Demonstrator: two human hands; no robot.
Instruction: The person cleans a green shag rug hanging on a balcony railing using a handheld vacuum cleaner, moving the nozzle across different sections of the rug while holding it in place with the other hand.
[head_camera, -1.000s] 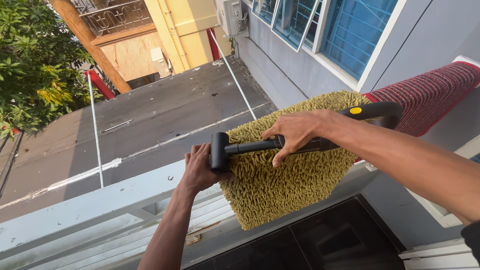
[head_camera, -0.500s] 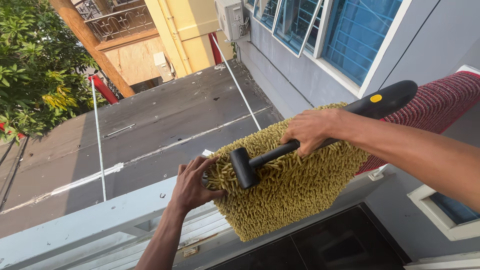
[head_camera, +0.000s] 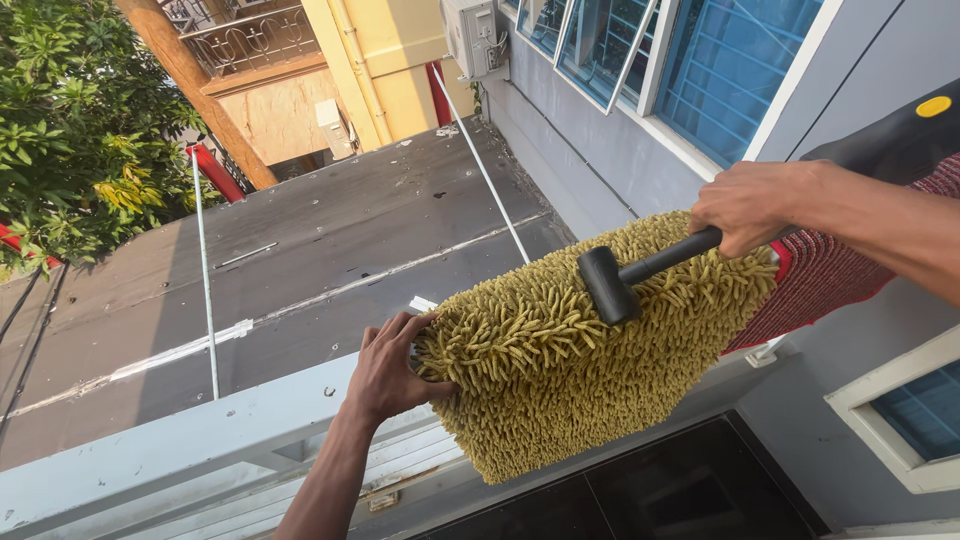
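**Olive shag mat under the black nozzle**

Olive-yellow pile is filling the middle of the head view: the shaggy mat (head_camera: 570, 350) is hanging over the pale balcony railing (head_camera: 200, 430), its long axis running along the rail from lower left up toward the right. I am pinching its left edge with my left hand (head_camera: 392, 372), fingers curled closed into the fibres. My right hand (head_camera: 748, 205) is wrapping tightly around the slim black tube of the vacuum wand (head_camera: 660, 262), whose nozzle (head_camera: 606, 285) is resting on the mat's upper surface, nearer my right hand than my left. The wand is slanting down leftward from my grip, so bare pile is lying ahead of the nozzle, toward my left hand. A red striped rug (head_camera: 830, 275) is draping beside the mat (partly behind my right arm). No containers are showing; a grey roof (head_camera: 330, 240) is lying below.
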